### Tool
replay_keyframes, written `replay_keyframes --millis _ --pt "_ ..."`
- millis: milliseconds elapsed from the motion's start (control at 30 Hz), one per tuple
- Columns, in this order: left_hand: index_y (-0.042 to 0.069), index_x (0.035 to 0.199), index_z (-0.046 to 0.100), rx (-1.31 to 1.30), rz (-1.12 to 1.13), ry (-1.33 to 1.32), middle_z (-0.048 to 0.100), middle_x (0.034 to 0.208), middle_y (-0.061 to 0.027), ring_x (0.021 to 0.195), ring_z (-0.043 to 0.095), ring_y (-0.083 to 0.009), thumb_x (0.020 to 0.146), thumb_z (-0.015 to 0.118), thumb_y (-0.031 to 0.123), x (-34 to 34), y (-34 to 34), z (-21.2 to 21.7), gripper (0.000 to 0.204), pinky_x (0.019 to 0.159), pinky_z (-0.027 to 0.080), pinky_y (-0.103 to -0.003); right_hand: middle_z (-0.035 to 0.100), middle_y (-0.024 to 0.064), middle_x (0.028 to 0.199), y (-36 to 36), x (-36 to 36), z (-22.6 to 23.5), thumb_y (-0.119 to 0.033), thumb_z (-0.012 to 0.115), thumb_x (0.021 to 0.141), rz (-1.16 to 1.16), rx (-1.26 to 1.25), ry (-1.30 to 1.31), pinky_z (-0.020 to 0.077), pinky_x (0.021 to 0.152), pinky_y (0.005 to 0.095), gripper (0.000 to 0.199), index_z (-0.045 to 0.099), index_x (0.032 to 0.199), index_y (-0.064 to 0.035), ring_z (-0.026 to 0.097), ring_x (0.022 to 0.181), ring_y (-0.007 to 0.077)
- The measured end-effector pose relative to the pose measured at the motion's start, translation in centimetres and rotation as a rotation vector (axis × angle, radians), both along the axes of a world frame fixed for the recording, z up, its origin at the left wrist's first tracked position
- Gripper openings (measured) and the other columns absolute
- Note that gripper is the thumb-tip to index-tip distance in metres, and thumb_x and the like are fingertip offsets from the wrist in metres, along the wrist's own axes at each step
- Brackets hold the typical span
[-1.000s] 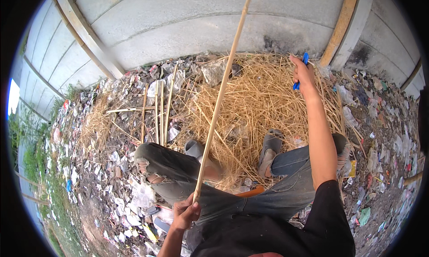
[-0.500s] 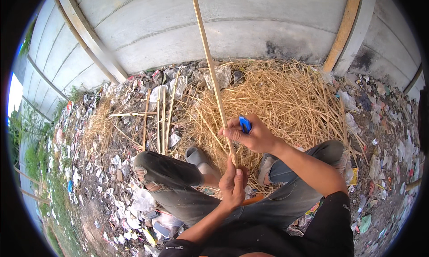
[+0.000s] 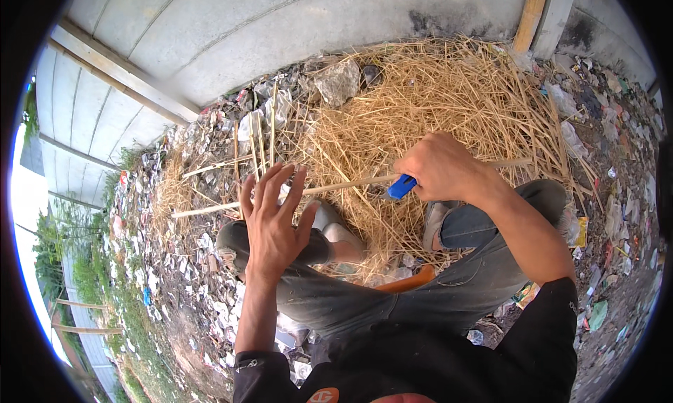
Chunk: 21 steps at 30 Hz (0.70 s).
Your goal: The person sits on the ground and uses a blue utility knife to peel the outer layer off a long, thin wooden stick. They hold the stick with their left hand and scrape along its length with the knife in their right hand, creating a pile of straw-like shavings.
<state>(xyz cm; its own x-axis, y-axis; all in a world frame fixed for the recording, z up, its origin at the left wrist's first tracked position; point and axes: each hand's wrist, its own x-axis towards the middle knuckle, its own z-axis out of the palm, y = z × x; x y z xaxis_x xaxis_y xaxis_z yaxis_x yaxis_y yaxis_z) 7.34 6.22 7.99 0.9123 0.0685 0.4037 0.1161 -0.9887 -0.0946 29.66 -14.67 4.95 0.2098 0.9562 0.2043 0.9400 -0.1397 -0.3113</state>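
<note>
One bamboo stick point(image 3: 336, 187) lies crosswise, right hand point(image 3: 443, 167) gripping.

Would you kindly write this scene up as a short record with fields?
left hand: open, fingers spread, above the stick, holding nothing
right hand: closed on a blue-handled tool and the stick
stick: long, thin, lying roughly level across the knees
ground: straw pile, litter
behind: concrete wall

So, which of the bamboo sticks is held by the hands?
The long stick lying crosswise, gripped by the right hand alongside a blue tool. The other sticks lie untouched on the rubbish.
</note>
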Motion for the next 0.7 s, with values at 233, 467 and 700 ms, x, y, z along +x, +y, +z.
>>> replay_keyframes --millis 233,467,700 --pt "0.012 0.125 0.067 -0.184 -0.081 0.220 0.067 0.102 -0.0077 0.091 0.066 -0.0259 0.088 0.071 0.016 -0.7 1.9 -2.3 0.038 0.082 0.049 -0.038 0.062 0.0079 0.058 -0.2 -0.1 1.1 -0.005 0.073 0.064 0.061 0.132 -0.078 0.0478 0.055 0.0403 0.011 0.063 0.063 -0.0084 0.065 0.056 0.0268" --pt "-0.001 0.114 0.068 -0.769 -0.052 0.220 0.065 0.077 -0.0061 0.058 0.061 -0.0153 0.097 0.063 0.014 0.8 1.0 -1.1 0.023 0.054 0.049 -0.028 0.065 0.0074 0.063 -0.2 0.6 2.7 -0.009 0.072 0.078 -0.289 0.726 -0.269 0.0397 0.058 0.0343 0.006 0.066 0.080 -0.0105 0.060 0.050 0.0211" --pt "-0.004 0.112 0.069 -1.493 0.122 0.057 0.057 0.069 0.0037 0.056 0.048 -0.0013 0.103 0.057 0.021 0.2 -2.6 -5.7 0.029 0.049 0.037 -0.021 0.066 0.0161 0.064 0.5 -2.0 -1.4 -0.015 0.070 0.075 -0.370 0.093 0.202 0.0542 0.059 0.0435 0.013 0.066 0.075 -0.0028 0.068 0.059 0.0322"
